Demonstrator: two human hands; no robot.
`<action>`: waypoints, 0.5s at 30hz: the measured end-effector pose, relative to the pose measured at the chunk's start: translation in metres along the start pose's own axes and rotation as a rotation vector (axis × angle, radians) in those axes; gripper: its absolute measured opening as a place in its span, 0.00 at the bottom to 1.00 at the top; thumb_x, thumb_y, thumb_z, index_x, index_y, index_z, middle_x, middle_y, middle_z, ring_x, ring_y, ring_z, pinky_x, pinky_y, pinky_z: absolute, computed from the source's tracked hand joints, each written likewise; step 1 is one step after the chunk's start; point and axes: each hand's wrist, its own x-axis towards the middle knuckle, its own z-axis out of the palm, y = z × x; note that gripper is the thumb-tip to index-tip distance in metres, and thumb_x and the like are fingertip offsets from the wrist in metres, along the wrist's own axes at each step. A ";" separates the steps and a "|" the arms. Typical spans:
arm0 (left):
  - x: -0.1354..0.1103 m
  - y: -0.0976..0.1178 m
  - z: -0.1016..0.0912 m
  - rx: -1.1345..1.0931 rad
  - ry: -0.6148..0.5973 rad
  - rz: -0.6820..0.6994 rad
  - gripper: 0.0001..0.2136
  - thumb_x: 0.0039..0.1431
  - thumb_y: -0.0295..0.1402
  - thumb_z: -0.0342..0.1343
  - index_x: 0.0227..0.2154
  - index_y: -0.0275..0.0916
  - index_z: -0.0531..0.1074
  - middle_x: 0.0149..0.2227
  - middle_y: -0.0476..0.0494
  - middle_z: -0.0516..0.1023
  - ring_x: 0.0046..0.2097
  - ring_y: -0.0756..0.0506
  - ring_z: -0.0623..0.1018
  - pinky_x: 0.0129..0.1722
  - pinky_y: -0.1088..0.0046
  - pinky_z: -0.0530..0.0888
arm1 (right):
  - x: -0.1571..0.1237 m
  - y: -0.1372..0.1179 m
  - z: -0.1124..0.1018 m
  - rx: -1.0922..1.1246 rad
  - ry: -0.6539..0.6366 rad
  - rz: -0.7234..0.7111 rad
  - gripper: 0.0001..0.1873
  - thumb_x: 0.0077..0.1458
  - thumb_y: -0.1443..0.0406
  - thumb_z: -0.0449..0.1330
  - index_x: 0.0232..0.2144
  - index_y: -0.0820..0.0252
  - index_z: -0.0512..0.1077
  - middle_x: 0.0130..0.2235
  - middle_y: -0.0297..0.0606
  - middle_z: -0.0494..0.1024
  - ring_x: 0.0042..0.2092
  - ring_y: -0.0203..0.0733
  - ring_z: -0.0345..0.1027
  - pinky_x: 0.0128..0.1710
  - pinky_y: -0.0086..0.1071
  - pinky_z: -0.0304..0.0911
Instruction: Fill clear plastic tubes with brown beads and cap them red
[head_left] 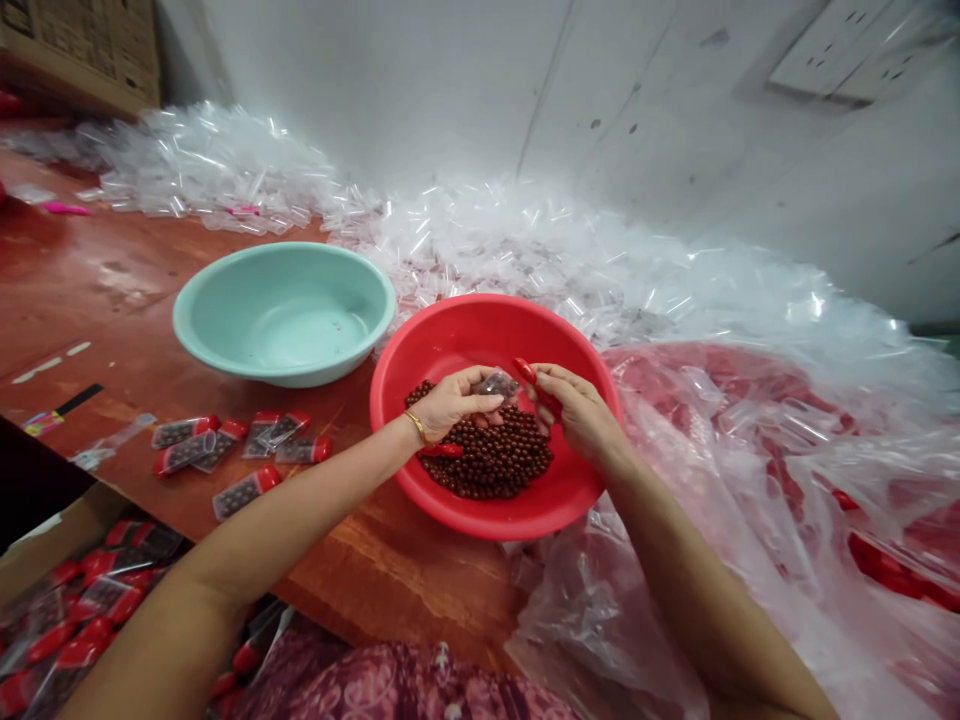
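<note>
As the L hand (454,403) pinches a clear container (492,384) of dark beads (503,383) btwn thumb & fingers, the R hand (579,408), fingers curled, grips a red cap (524,371) nr it, both hands over the red basin (480,312) w/ loose brown beads (501,462).

diffuse, moderately bright light; white glints scatter over the clear plastic pieces (525,250). the wall (420,90) looks soft, and picture edges stretch and blur.
</note>
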 end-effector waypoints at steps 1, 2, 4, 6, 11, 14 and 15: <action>0.000 0.000 -0.001 -0.008 0.003 -0.010 0.22 0.41 0.36 0.66 0.39 0.35 0.67 0.33 0.47 0.74 0.28 0.54 0.73 0.27 0.79 0.67 | 0.001 0.000 -0.001 -0.008 0.010 0.017 0.14 0.44 0.55 0.59 0.28 0.58 0.66 0.20 0.26 0.63 0.16 0.27 0.50 0.15 0.26 0.50; 0.000 0.000 -0.001 -0.013 0.004 -0.021 0.22 0.41 0.36 0.66 0.39 0.36 0.67 0.32 0.49 0.73 0.27 0.54 0.73 0.26 0.80 0.67 | 0.002 0.000 -0.002 -0.022 0.016 0.024 0.14 0.43 0.55 0.61 0.27 0.59 0.66 0.21 0.27 0.64 0.17 0.27 0.52 0.16 0.26 0.52; -0.001 0.000 -0.001 -0.033 -0.014 -0.058 0.22 0.40 0.35 0.67 0.38 0.36 0.67 0.30 0.51 0.73 0.26 0.54 0.74 0.25 0.79 0.68 | 0.003 -0.001 -0.002 -0.016 0.026 -0.003 0.16 0.41 0.55 0.64 0.24 0.60 0.66 0.21 0.28 0.67 0.20 0.28 0.59 0.20 0.25 0.57; -0.001 0.000 -0.001 -0.092 -0.068 -0.102 0.22 0.40 0.35 0.67 0.38 0.37 0.67 0.29 0.51 0.73 0.26 0.53 0.75 0.26 0.78 0.70 | 0.006 -0.004 0.000 0.085 0.040 -0.048 0.17 0.37 0.55 0.67 0.25 0.59 0.67 0.23 0.29 0.70 0.24 0.29 0.64 0.26 0.25 0.62; -0.001 0.002 -0.001 -0.306 -0.164 -0.068 0.21 0.43 0.35 0.66 0.41 0.40 0.67 0.32 0.50 0.74 0.29 0.51 0.76 0.29 0.75 0.72 | 0.016 -0.010 0.015 0.418 0.021 -0.102 0.19 0.33 0.62 0.70 0.31 0.55 0.69 0.28 0.26 0.72 0.29 0.30 0.68 0.31 0.27 0.65; -0.003 0.003 0.000 -0.318 -0.160 -0.036 0.19 0.44 0.35 0.65 0.39 0.40 0.67 0.31 0.51 0.75 0.30 0.51 0.76 0.30 0.75 0.72 | 0.020 -0.008 0.023 0.506 0.085 -0.204 0.15 0.35 0.64 0.68 0.28 0.54 0.68 0.29 0.26 0.72 0.34 0.32 0.70 0.36 0.28 0.65; -0.003 0.004 0.001 -0.307 -0.162 -0.032 0.18 0.45 0.35 0.65 0.39 0.40 0.68 0.30 0.50 0.75 0.30 0.51 0.76 0.30 0.75 0.72 | 0.021 -0.007 0.025 0.519 0.110 -0.238 0.15 0.36 0.64 0.68 0.28 0.54 0.68 0.31 0.26 0.73 0.36 0.33 0.71 0.37 0.29 0.65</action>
